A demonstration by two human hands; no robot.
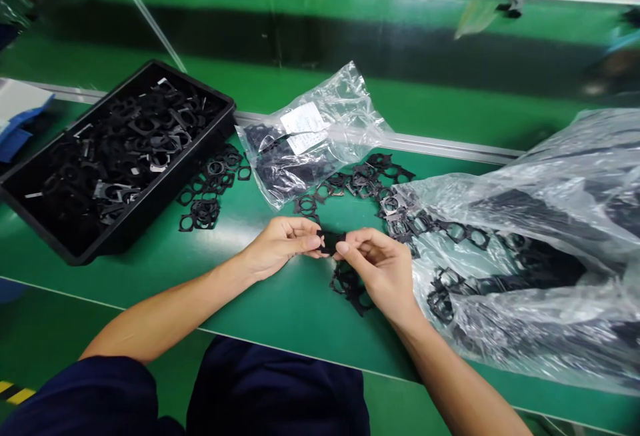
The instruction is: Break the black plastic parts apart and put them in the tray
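Between my two hands is a small flat black plastic part [332, 243], held just above the green bench. My left hand [283, 244] pinches its left end between thumb and fingers. The right end is gripped by my right hand [381, 264], thumb on the near side. Fingers cover both ends, so its full outline is hidden. Below and beside my right hand lies a small heap of black ring-shaped parts [350, 287]. More such parts [367, 179] are strewn on the bench beyond my hands.
A black bin [227, 113] full of similar parts stands at the left. Behind my hands lies a clear labelled bag [345, 99] with black parts inside. A large open plastic bag [555, 316] spills parts at the right. Another small pile [204, 213] lies beside the bin.
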